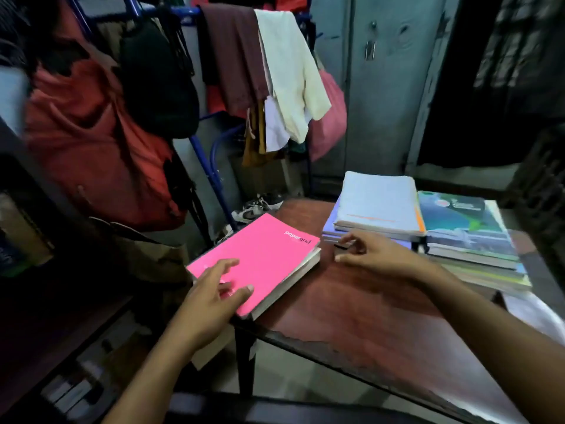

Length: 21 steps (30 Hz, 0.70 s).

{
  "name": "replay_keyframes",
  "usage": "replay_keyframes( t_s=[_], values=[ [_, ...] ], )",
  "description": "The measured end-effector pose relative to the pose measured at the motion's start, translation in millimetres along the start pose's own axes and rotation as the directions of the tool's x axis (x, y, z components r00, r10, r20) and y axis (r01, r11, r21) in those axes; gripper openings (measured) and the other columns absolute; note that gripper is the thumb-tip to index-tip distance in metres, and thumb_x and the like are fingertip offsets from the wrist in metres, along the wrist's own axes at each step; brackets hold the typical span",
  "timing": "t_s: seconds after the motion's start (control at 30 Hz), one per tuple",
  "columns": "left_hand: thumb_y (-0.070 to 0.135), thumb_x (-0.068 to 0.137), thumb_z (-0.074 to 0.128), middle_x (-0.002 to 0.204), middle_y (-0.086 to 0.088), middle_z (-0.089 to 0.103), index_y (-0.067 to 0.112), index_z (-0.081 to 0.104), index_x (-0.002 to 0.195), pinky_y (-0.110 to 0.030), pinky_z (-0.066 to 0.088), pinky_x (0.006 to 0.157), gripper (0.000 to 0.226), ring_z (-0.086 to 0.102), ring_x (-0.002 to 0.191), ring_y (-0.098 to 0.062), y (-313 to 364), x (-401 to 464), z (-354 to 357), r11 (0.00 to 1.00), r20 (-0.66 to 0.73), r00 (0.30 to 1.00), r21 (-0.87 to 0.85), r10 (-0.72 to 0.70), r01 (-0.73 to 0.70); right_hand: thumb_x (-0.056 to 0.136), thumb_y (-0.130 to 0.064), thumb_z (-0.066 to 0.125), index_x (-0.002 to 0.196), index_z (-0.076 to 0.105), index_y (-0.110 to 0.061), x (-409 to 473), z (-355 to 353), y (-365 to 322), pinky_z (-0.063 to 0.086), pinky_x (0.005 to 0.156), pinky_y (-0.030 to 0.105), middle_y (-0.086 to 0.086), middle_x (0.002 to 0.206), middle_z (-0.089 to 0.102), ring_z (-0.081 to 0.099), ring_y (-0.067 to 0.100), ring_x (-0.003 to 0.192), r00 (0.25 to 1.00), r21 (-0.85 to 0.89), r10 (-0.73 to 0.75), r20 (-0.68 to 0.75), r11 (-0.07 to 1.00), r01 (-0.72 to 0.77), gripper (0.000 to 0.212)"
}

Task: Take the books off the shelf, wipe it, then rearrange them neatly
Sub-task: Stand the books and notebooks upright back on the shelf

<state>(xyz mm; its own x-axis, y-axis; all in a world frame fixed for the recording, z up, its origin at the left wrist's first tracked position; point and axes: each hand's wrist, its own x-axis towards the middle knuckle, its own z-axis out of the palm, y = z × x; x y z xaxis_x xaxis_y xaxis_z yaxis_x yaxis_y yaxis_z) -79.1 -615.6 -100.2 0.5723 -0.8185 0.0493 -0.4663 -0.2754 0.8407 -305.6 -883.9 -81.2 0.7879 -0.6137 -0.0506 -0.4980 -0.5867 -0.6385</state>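
Observation:
A pink notebook (263,258) lies on the left corner of the reddish-brown table (360,304), part of it overhanging the edge. My left hand (211,298) rests on its near corner with fingers spread and thumb on the cover. My right hand (370,252) hovers just right of the notebook, fingers loosely curled, holding nothing. Behind it stand two stacks of books: a pale stack (379,206) and a stack topped by a green-blue cover (464,224). The dark shelf (46,289) is at the left.
A blue clothes rack (214,166) draped with red, maroon, cream and pink garments stands behind the table. Shoes (253,206) lie on the floor beneath it. A grey metal cupboard (376,87) fills the back wall. More books sit low in the shelf (70,390).

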Motion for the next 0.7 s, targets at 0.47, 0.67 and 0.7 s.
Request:
replay_keyframes(
  t_s=[0.47, 0.67, 0.7],
  values=[
    [0.037, 0.094, 0.071, 0.126, 0.010, 0.068, 0.035, 0.039, 0.148, -0.046, 0.059, 0.090, 0.063, 0.068, 0.111, -0.014, -36, 10, 23, 0.832, -0.189, 0.902, -0.494, -0.387, 0.254, 0.082, -0.060, 0.074, 0.110, 0.064, -0.023, 46, 105, -16, 0.048, 0.086, 0.027, -0.009, 0.107, 0.069, 0.063, 0.009, 0.100, 0.940, 0.568, 0.246, -0.238, 0.820, -0.071, 0.047],
    [0.020, 0.088, 0.078, 0.117, -0.002, 0.069, 0.023, 0.053, 0.127, -0.040, 0.056, 0.088, 0.046, 0.067, 0.102, -0.019, -47, 3, 16, 0.827, -0.303, 0.828, -0.477, -0.472, 0.296, 0.077, -0.078, 0.064, 0.088, 0.069, -0.012, 41, 90, -16, 0.044, 0.068, 0.034, -0.010, 0.077, 0.067, 0.060, 0.009, 0.071, 0.992, 0.312, 0.106, -0.066, 0.947, -0.081, 0.067],
    [0.020, 0.089, 0.077, 0.115, -0.003, 0.069, 0.022, 0.053, 0.122, -0.038, 0.057, 0.081, 0.041, 0.068, 0.100, -0.019, -47, 0, 15, 0.795, -0.276, 0.816, -0.516, -0.507, 0.319, 0.072, -0.086, 0.061, 0.098, 0.069, -0.018, 47, 87, -23, 0.048, 0.072, 0.034, -0.011, 0.090, 0.071, 0.065, 0.010, 0.082, 0.993, 0.290, 0.108, -0.040, 0.953, -0.092, 0.073]
  ],
)
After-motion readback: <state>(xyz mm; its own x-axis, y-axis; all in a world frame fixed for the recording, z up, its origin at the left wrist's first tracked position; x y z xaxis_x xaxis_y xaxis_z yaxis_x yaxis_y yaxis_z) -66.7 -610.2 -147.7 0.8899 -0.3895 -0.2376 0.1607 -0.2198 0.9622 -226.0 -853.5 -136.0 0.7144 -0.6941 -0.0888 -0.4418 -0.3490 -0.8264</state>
